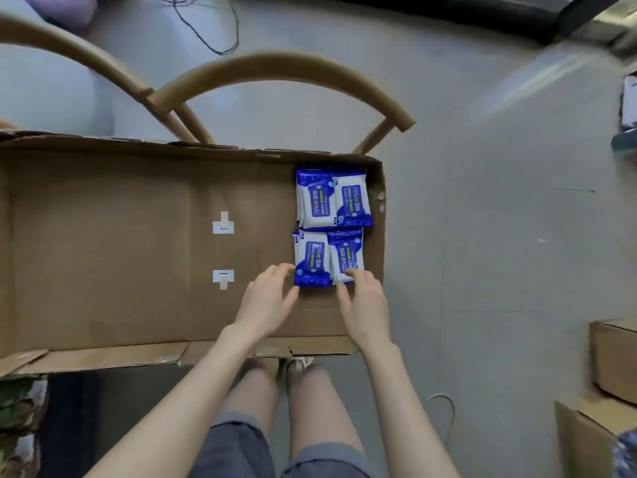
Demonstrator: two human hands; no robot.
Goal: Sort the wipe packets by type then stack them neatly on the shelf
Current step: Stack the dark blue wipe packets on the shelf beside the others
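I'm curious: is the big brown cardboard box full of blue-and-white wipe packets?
No, the blue-and-white wipe packets sit only at the right end of the brown cardboard box.

From my remote feed this reads as a storeroom or back room in a home or small office, not a shop floor. My anchor is the big open cardboard box. Just beyond it stand two curved wooden chair backs, and farther beyond a loose cable trails over the bare grey floor. Well to the right of the box sit more cardboard cartons. At its right end lie four matching blue wipe packets, like stock. The dark shape far beyond the box is blurred, possibly a sofa.
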